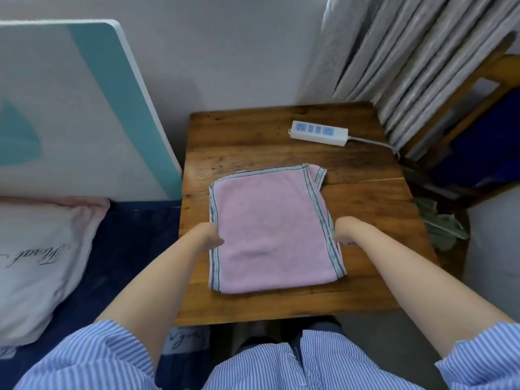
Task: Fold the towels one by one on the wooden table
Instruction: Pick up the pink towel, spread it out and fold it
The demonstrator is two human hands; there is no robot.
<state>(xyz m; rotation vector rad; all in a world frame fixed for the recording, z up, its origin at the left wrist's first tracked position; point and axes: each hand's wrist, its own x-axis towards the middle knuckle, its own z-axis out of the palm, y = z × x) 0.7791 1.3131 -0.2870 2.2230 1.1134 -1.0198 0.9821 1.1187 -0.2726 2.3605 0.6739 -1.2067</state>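
Towel (270,226), pink and already folded over, lies flat mid-table (365,209) near the power strip (318,133), while the left hand (209,237) and right hand (344,230) each pinch a striped side edge, probably to square it or start another fold.

Beyond the work area I see a white power strip (318,133) with its grey cord (374,143) trailing right, grey pleated curtains (394,57), a wooden chair (461,119), a white-and-teal panel (84,108), and a white pillow (36,263) bearing script lettering.
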